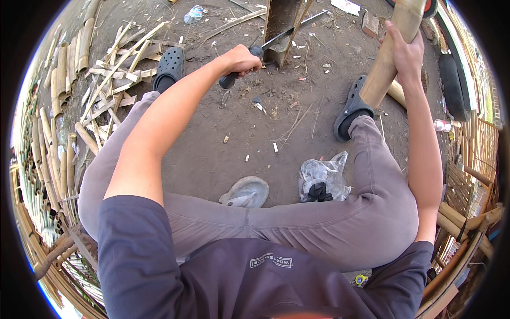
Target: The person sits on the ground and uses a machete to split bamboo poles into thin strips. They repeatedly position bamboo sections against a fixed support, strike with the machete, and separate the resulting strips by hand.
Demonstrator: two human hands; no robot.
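Note:
My left hand (243, 59) is closed round the dark handle of a long-bladed knife (278, 39). Its narrow blade slants away to the upper right, across a brown upright post (280, 21); whether blade and post touch, I cannot tell. On the right, a thick bamboo pole (383, 69) stands at a slant, with my right hand (408, 53) wrapped round it from the outer side. The pole's lower end is beside my dark clog (351, 106), and its top runs out of the picture.
Split bamboo strips (119, 72) lie heaped at the left, near my other clog (170, 66). A grey sandal (248, 192) and a clear plastic bag (323, 178) rest on the dirt floor between my legs. A brick piece (371, 24) lies far right, near a black tyre (454, 87).

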